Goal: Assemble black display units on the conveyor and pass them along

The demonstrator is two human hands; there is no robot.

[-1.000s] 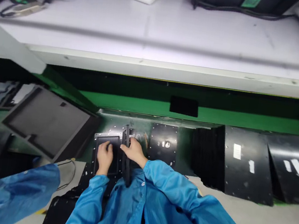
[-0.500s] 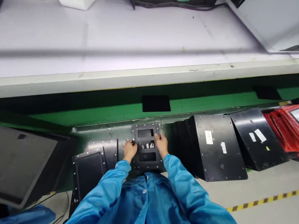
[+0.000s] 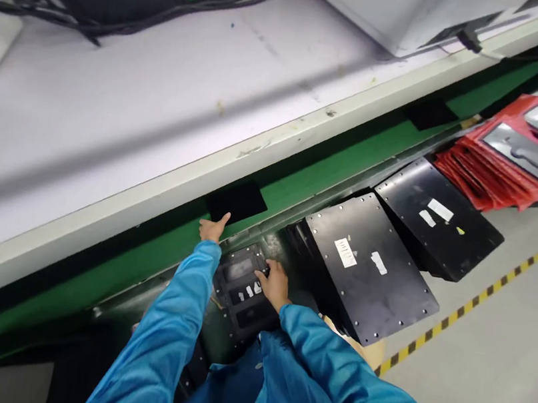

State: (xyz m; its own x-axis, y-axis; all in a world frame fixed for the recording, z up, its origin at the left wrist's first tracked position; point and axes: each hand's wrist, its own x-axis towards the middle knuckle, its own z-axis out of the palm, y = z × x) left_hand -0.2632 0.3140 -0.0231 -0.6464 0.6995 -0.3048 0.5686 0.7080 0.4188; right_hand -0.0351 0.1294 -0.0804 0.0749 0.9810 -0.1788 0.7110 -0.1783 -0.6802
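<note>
My left hand [image 3: 213, 228] reaches forward to the near-left corner of a flat black sheet [image 3: 242, 203] on the green surface. Its fingers are apart and nothing shows in them. My right hand [image 3: 275, 285] lies over the right side of a black panel [image 3: 231, 283], with thumb and forefinger apart. Rectangular recesses and small studs mark this panel, which rests on a dark bench directly before me. White label pieces [image 3: 249, 291] show in its middle recess.
Labelled black panels [image 3: 370, 270] are stacked to the right, with another stack [image 3: 441, 217] beyond. Red sleeves holding metal plates [image 3: 523, 153] lie farther right. A white shelf edge [image 3: 149, 194] runs above the green surface. Yellow-black tape [image 3: 482, 297] crosses the floor.
My left hand has left the recessed panel and moved forward to the black sheet. My right hand stays at the panel's right side. The view has swung to the right.
</note>
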